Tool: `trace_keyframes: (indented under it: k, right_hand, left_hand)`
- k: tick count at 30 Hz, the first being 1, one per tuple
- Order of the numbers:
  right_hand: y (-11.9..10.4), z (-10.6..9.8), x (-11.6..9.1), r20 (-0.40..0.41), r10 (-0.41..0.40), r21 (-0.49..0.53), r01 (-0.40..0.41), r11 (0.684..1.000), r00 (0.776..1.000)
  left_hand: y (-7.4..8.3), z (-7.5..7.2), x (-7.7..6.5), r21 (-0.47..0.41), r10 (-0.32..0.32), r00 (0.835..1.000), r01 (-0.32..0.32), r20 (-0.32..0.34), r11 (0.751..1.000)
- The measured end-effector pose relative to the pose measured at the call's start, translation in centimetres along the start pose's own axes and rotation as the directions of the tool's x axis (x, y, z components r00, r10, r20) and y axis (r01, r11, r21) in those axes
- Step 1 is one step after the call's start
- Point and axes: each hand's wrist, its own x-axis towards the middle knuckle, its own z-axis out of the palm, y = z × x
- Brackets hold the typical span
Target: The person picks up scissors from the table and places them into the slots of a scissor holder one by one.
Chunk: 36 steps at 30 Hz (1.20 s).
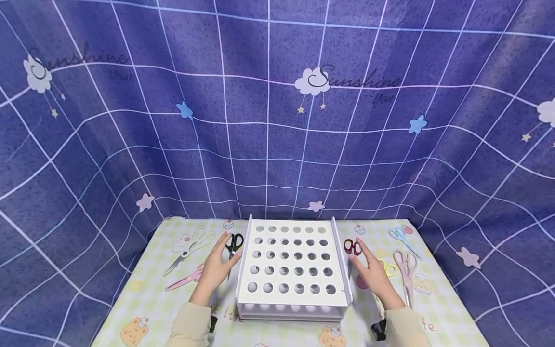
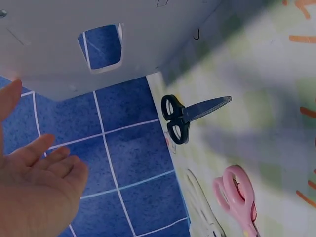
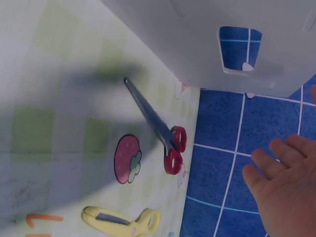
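Observation:
A white rack (image 1: 291, 263) with rows of round holes in its top stands mid-table. My left hand (image 1: 215, 267) hovers at its left side, fingers extended, apart from the panel in the left wrist view. Below that hand lie black-handled scissors (image 2: 185, 113), blades together. On the other side my right hand (image 1: 376, 275) is held with fingers spread and nothing in it. Red-handled scissors (image 3: 167, 140) rest on the tablecloth near the rack's right panel. Each side panel has a cut-out opening.
Left of the rack are white-handled scissors (image 1: 185, 254) and pink scissors (image 1: 185, 280). At the right lie yellow scissors (image 1: 389, 268), large pale pink scissors (image 1: 406, 274) and blue scissors (image 1: 406, 240). A blue grid-patterned curtain (image 1: 277, 135) hangs behind the table.

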Motion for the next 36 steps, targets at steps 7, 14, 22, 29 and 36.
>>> trace_keyframes:
  k: [7,14,22,29,36]
  right_hand:
    - [-0.3,0.2,0.2,-0.001,-0.005,0.095,0.005,0.995,1.0]
    - [-0.6,0.4,0.2,-0.002,-0.012,0.169,0.012,0.986,1.0]
    - [-0.9,0.8,0.0,-0.007,-0.047,0.288,0.047,0.956,0.999]
    - [-1.0,1.5,-0.2,-0.01,-0.071,0.343,0.07,0.937,0.997]
    - [-1.2,2.1,-0.2,-0.019,-0.085,0.349,0.087,0.933,0.996]
  left_hand:
    - [-0.4,0.2,-0.3,-0.127,0.007,1.0,-0.006,0.013,0.992]
    - [-0.2,0.3,-0.3,-0.226,0.019,0.998,-0.006,0.055,0.974]
    - [-0.2,0.5,-0.3,-0.276,0.047,0.996,-0.024,0.078,0.961]
    - [-0.7,1.0,-0.6,-0.397,0.092,0.99,-0.043,0.104,0.917]
    - [-0.9,1.2,-0.9,-0.451,0.124,0.987,-0.063,0.106,0.89]
